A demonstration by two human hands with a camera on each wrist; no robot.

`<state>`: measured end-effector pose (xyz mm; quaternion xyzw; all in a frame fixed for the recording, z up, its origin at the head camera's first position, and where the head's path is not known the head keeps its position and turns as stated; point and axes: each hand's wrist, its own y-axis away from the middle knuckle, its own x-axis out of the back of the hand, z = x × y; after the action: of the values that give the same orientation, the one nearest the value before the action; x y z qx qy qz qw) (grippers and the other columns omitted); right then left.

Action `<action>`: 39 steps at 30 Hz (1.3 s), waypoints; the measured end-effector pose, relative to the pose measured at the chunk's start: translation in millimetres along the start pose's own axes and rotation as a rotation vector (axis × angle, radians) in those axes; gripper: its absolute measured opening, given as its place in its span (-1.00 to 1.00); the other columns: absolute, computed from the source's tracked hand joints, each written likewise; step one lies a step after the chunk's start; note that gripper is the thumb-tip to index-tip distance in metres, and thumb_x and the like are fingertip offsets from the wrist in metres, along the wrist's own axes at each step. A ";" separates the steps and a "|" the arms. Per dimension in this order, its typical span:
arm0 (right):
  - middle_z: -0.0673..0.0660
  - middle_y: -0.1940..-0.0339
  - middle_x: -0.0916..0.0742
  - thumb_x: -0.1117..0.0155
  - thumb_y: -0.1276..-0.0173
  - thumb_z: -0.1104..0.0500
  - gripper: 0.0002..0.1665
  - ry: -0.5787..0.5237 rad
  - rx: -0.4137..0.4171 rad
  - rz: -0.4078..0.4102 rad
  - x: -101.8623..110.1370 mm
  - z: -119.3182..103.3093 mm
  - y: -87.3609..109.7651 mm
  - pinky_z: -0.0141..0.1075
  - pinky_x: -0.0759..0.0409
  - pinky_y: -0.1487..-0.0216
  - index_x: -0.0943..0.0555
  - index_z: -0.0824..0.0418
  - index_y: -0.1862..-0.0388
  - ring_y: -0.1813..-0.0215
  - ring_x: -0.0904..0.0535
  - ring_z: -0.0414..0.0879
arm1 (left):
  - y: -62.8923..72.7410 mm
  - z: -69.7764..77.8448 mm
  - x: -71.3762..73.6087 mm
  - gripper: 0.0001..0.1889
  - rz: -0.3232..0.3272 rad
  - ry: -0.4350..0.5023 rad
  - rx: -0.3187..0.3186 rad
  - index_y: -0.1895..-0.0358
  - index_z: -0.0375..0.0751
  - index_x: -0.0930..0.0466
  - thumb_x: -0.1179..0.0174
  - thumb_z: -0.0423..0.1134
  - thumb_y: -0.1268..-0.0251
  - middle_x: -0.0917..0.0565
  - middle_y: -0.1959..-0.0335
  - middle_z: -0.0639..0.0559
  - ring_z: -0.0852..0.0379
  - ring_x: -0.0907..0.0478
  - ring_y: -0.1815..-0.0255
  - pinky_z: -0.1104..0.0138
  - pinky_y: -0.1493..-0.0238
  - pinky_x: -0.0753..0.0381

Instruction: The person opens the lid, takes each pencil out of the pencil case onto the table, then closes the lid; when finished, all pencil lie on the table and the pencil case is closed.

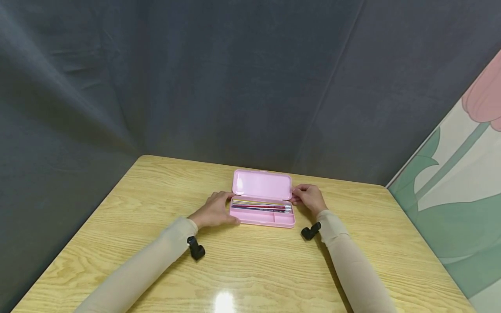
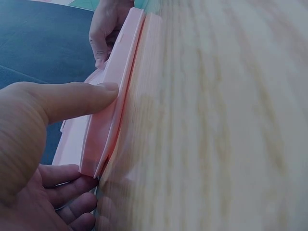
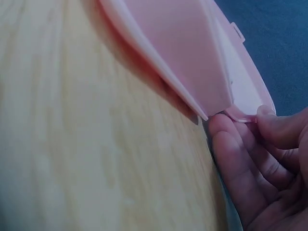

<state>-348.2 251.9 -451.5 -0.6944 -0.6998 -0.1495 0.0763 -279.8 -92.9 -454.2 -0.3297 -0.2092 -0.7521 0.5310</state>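
"Which step is in hand?"
"Lid-handling, apparently. On the table (image 1: 235, 269), the open case (image 1: 254, 216) is gripped at its left end by the left hand (image 1: 215, 211); behind it, the lid (image 1: 262, 184) is pinched by the right hand's (image 1: 310, 200) fingers. For closing, a swing over the case would be needed."
"What is hidden?"
"Some fingertips, by the case; pencils' (image 1: 258, 205) points cannot be made out."

high head view facing forward and down, low wrist views close up, all sharing pink case (image 1: 252, 215)
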 end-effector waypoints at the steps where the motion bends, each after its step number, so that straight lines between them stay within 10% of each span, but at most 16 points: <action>1: -0.02 0.57 -0.73 -0.19 -0.51 0.27 -0.70 0.002 -0.008 0.004 0.0 0.2 0.0 -0.44 -0.69 0.44 -0.59 0.54 0.00 0.54 -0.68 -0.28 | 0.3 0.7 0.0 -0.03 -0.001 0.000 0.000 -0.45 -0.18 -0.38 -0.59 0.03 0.13 -0.49 -0.39 -0.08 -0.11 -0.32 -0.38 -0.02 -0.44 -0.35; 6: 0.07 0.45 -0.76 -0.25 -0.49 0.20 -0.69 0.048 0.003 0.047 2.7 0.3 4.7 -0.41 -0.72 0.35 -0.63 0.45 -0.01 0.44 -0.70 -0.22 | 1.1 3.1 -1.2 -0.06 -0.002 -0.001 -0.008 -0.42 -0.15 -0.42 -0.58 0.01 0.15 -0.50 -0.39 -0.07 -0.09 -0.34 -0.37 -0.01 -0.44 -0.34; 12: 0.27 0.13 -0.79 -0.37 -0.40 0.19 -0.69 0.184 0.269 0.148 8.4 -8.1 23.9 -0.52 -0.65 0.17 -0.69 0.34 -0.03 0.21 -0.69 -0.25 | 0.2 3.4 -1.5 -0.05 0.000 -0.004 -0.010 -0.42 -0.14 -0.42 -0.58 0.03 0.17 -0.51 -0.38 -0.06 -0.08 -0.34 -0.36 -0.01 -0.43 -0.35; 16: 0.43 -0.07 -0.73 -0.36 -0.37 0.30 -0.61 0.094 0.414 0.051 8.3 -19.9 37.1 -0.59 -0.63 0.03 -0.62 0.40 -0.15 0.09 -0.71 -0.35 | -0.7 2.6 0.0 -0.04 0.006 -0.010 -0.005 -0.42 -0.12 -0.42 -0.58 0.04 0.17 -0.51 -0.37 -0.05 -0.07 -0.34 -0.34 -0.03 -0.40 -0.38; 21: 0.46 -0.14 -0.69 -0.35 -0.35 0.38 -0.57 0.083 0.495 -0.152 -2.6 -31.6 52.4 -0.49 -0.67 -0.04 -0.60 0.35 -0.20 -0.07 -0.75 -0.01 | -0.6 1.9 1.5 -0.05 0.013 -0.013 -0.008 -0.43 -0.11 -0.41 -0.57 0.03 0.16 -0.50 -0.39 -0.05 -0.09 -0.33 -0.37 -0.03 -0.42 -0.36; 26: 0.40 -0.08 -0.74 -0.35 -0.32 0.41 -0.63 0.125 0.523 -0.239 -24.0 -39.0 60.3 -0.46 -0.67 -0.05 -0.66 0.30 -0.11 -0.08 -0.73 0.18 | 0.7 2.8 1.8 -0.05 0.010 -0.007 -0.001 -0.43 -0.12 -0.40 -0.57 0.02 0.15 -0.50 -0.40 -0.06 -0.10 -0.32 -0.39 -0.03 -0.45 -0.34; 39: 0.19 0.11 -0.82 -0.41 -0.27 0.40 -0.68 0.283 0.482 -0.239 -57.5 -26.7 46.2 -0.44 -0.69 0.00 -0.72 0.24 -0.01 0.08 -0.76 -0.04 | 2.3 2.1 -0.2 -0.06 0.009 -0.003 0.005 -0.43 -0.10 -0.41 -0.58 0.01 0.15 -0.50 -0.40 -0.05 -0.08 -0.32 -0.40 -0.01 -0.45 -0.33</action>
<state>-303.5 188.5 -439.6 -0.5412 -0.7742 -0.0823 0.3176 -277.0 -92.1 -452.9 -0.3303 -0.2102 -0.7487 0.5349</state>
